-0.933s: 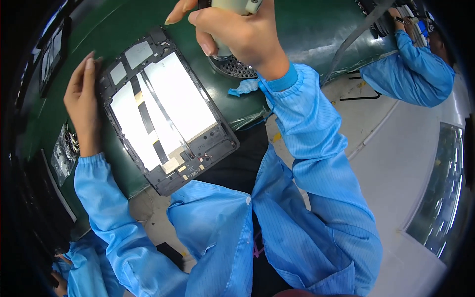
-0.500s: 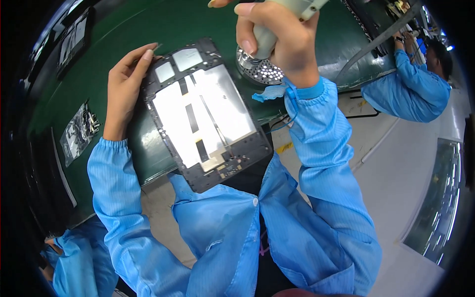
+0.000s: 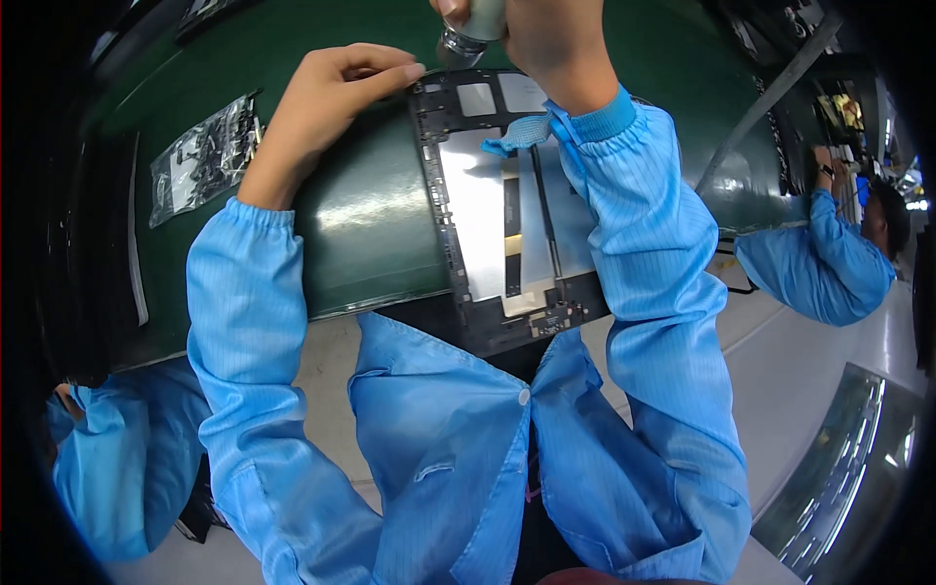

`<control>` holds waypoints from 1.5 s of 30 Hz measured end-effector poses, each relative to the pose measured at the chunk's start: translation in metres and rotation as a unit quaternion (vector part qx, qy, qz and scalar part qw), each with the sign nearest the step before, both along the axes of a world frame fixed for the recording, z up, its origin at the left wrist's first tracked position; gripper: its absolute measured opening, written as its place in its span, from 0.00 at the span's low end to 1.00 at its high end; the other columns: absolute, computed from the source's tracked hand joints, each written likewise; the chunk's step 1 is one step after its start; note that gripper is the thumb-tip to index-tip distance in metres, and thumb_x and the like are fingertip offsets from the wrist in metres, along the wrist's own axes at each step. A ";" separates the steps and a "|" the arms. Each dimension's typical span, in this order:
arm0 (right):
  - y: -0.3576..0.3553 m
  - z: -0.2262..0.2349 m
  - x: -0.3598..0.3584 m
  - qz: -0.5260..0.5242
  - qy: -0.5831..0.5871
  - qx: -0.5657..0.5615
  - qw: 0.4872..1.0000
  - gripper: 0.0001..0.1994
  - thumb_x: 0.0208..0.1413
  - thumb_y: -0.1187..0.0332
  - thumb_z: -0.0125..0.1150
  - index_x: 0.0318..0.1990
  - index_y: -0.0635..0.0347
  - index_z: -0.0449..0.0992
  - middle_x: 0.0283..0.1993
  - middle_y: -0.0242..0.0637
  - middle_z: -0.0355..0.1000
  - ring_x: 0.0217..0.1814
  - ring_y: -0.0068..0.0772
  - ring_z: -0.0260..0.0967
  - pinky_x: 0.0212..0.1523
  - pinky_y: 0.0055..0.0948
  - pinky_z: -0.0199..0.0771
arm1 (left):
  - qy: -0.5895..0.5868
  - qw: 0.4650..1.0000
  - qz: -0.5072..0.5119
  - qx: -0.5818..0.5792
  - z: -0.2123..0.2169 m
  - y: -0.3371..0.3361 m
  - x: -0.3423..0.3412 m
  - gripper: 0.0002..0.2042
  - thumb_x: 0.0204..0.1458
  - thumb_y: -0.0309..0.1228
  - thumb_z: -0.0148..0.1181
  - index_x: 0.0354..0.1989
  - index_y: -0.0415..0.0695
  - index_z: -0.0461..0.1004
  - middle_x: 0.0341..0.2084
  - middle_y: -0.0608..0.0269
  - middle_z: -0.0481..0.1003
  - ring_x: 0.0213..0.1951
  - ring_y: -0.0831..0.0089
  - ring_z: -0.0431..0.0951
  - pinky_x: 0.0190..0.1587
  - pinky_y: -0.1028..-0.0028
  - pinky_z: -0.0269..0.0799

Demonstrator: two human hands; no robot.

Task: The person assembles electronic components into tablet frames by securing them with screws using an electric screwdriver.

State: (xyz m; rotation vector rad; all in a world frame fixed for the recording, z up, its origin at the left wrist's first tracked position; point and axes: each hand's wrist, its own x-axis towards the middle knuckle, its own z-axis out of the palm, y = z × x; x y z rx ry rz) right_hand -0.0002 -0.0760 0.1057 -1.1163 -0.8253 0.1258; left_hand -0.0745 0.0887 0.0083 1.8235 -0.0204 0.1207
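Note:
An opened tablet [image 3: 473, 219], with silver battery panels and a black frame, lies tilted over the table's near edge toward my lap. My left hand [image 3: 336, 97] reaches to its far left corner, thumb and forefinger pinched together. Whatever sits between those fingertips is too small to make out. From above the tablet's far edge, my right hand [image 3: 556, 44] grips a pale heat gun [image 3: 486, 21], its metal nozzle pointing down at the far edge near my left fingertips. The upper part of the heat gun is cut off by the picture's edge, and my right sleeve covers part of the tablet.
A clear plastic bag of small dark parts [image 3: 205, 161] lies on the green table [image 3: 361, 229], left of my left forearm. Dark flat panels [image 3: 97, 234] stand farther left. A grey tube [image 3: 770, 107] crosses at right. Blue-sleeved people sit at the right [image 3: 819, 263] and lower left [image 3: 127, 468].
The tablet appears farther right and straighter in view. My left hand has shifted right and away along with its corner. The heat gun's nozzle has come over the tablet's far edge.

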 end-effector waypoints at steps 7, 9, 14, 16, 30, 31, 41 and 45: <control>0.018 -0.020 0.007 0.006 0.014 -0.004 1.000 0.09 0.55 0.79 0.52 0.43 0.72 0.74 0.34 0.45 0.78 0.17 0.25 0.68 0.18 0.24 0.68 | -0.029 1.000 0.001 0.012 -0.010 0.005 0.002 0.13 0.55 0.34 0.67 0.42 0.37 0.83 0.32 0.61 0.82 0.35 0.77 0.79 0.41 0.79 0.73; 0.020 -0.022 0.007 0.009 0.018 -0.009 1.000 0.09 0.55 0.79 0.52 0.43 0.72 0.73 0.34 0.45 0.78 0.17 0.25 0.68 0.18 0.24 0.68 | -0.027 1.000 0.005 0.016 -0.010 0.006 0.003 0.13 0.55 0.34 0.66 0.42 0.37 0.83 0.32 0.61 0.82 0.34 0.77 0.78 0.40 0.79 0.73; 0.022 -0.026 0.008 0.020 0.023 -0.005 1.000 0.10 0.55 0.79 0.52 0.43 0.72 0.73 0.34 0.46 0.78 0.17 0.25 0.67 0.18 0.24 0.68 | -0.060 0.996 -0.006 0.071 -0.013 0.008 0.005 0.13 0.55 0.34 0.66 0.41 0.37 0.83 0.31 0.60 0.82 0.34 0.75 0.79 0.40 0.77 0.74; 0.024 -0.027 0.006 0.023 0.023 -0.006 0.999 0.10 0.55 0.79 0.52 0.43 0.72 0.73 0.34 0.46 0.78 0.17 0.26 0.67 0.18 0.24 0.68 | -0.066 0.995 -0.008 0.069 -0.014 0.009 0.006 0.13 0.55 0.34 0.66 0.41 0.37 0.83 0.31 0.59 0.82 0.34 0.75 0.80 0.40 0.76 0.74; 0.026 -0.035 0.009 0.019 0.017 -0.018 1.000 0.10 0.55 0.80 0.52 0.44 0.71 0.73 0.34 0.46 0.77 0.17 0.25 0.66 0.19 0.24 0.68 | -0.009 0.999 -0.017 0.033 -0.016 0.012 0.004 0.10 0.56 0.28 0.63 0.40 0.34 0.82 0.33 0.64 0.80 0.36 0.79 0.77 0.44 0.79 0.71; 0.026 -0.034 0.009 0.015 0.010 -0.020 1.000 0.10 0.55 0.79 0.52 0.44 0.71 0.73 0.34 0.46 0.77 0.17 0.25 0.66 0.19 0.24 0.68 | -0.009 0.999 -0.023 0.039 -0.016 0.014 0.006 0.10 0.56 0.28 0.63 0.40 0.34 0.82 0.33 0.64 0.80 0.37 0.79 0.77 0.44 0.79 0.72; 0.027 -0.039 0.009 0.011 0.007 -0.037 0.999 0.10 0.56 0.78 0.51 0.44 0.71 0.72 0.34 0.46 0.77 0.18 0.25 0.66 0.19 0.24 0.68 | -0.072 0.995 -0.037 0.059 -0.022 0.017 0.008 0.10 0.56 0.29 0.64 0.41 0.34 0.82 0.34 0.62 0.80 0.37 0.76 0.78 0.45 0.77 0.73; 0.028 -0.039 0.007 0.008 0.003 -0.043 0.999 0.10 0.56 0.78 0.50 0.44 0.72 0.72 0.35 0.46 0.77 0.18 0.25 0.66 0.19 0.24 0.67 | -0.064 0.992 -0.029 0.102 -0.017 0.016 0.005 0.11 0.56 0.30 0.64 0.41 0.34 0.81 0.34 0.62 0.80 0.37 0.76 0.78 0.45 0.77 0.72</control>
